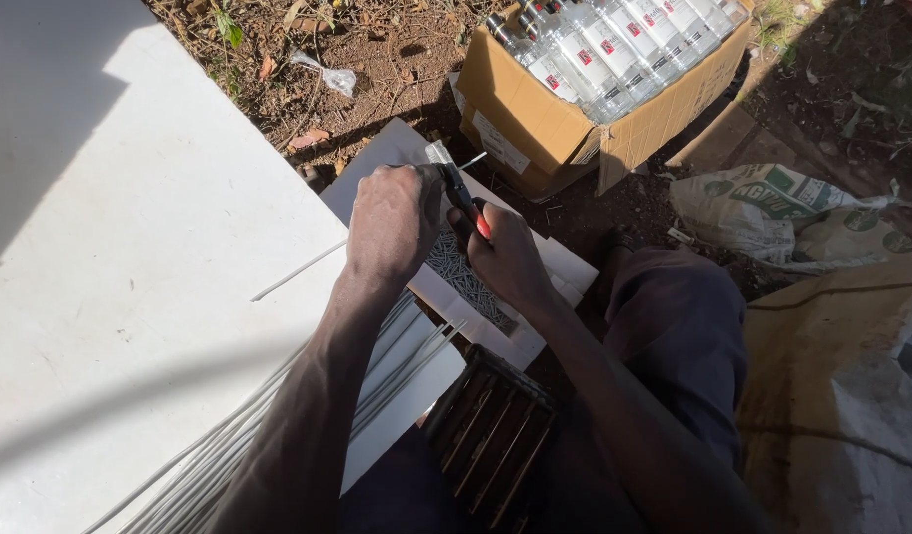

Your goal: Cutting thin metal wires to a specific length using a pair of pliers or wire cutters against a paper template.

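Starting at the left, your left hand (pixel 392 218) is closed around the white rods (pixel 278 415), whose long bundle runs back across the near edge of the big white board (pixel 110 297); keep that grip firm and close to the cut so the rod ends don't spring. Just to its right, your right hand (pixel 505 259) is closed on the red-handled cutters (pixel 466 203), whose head meets the rod tips above the small white board (pixel 565 267). Hold the cutters square to the rod and squeeze steadily. The cut pieces (pixel 466 277) lie heaped below your hands; let new ones drop there, short of the cardboard box of bottles (pixel 535 124) at the far right.
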